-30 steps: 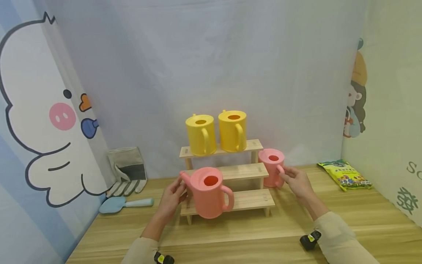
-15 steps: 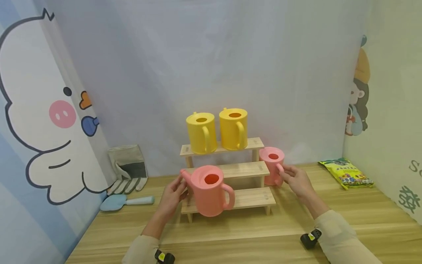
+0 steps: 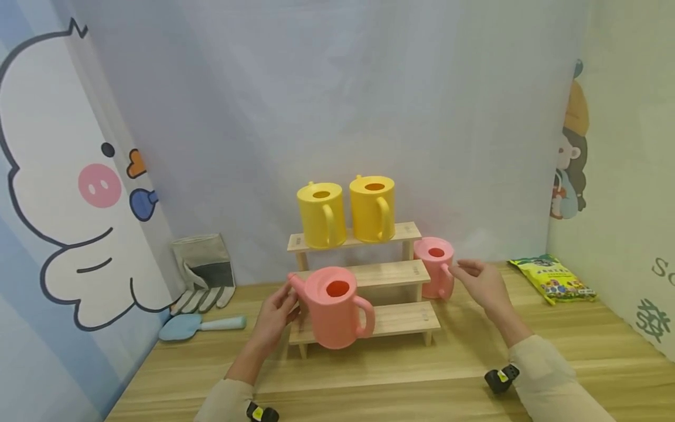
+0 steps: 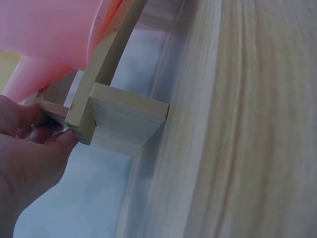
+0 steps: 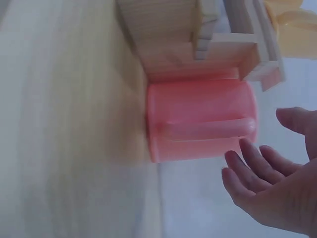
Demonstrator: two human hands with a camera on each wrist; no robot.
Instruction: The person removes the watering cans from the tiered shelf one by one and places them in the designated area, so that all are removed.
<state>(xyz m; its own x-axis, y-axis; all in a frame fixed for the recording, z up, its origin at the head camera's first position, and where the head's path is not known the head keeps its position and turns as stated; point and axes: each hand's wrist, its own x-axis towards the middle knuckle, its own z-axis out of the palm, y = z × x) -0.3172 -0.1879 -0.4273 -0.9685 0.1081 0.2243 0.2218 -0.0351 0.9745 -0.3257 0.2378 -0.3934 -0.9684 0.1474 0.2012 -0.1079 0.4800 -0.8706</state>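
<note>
My left hand (image 3: 274, 313) grips the left end of a three-tier wooden display stand (image 3: 411, 319), just under the spout of a pink watering can (image 3: 333, 316). In the left wrist view, its fingers (image 4: 62, 141) curl at the board's end. That can sits on the lowest step, spout left and handle right. Behind the stand's right end, a second pink watering can (image 3: 429, 272) stands upright on the tabletop. Beside its handle is my right hand (image 3: 482, 287), fingers relaxed and apart from the can, as the right wrist view shows. Two yellow watering cans (image 3: 323, 220) stand on the top step.
A light-blue hand trowel (image 3: 181, 327) and grey-white work gloves (image 3: 205, 269) lie at the left. At the back right is a yellow-green packet (image 3: 551, 278). Cloth walls rise behind and on both sides of the wooden table (image 3: 369, 381).
My right hand has let go of the handle of the pink watering can behind the stand and drawn slightly right. My left hand and the other cans stay put.
</note>
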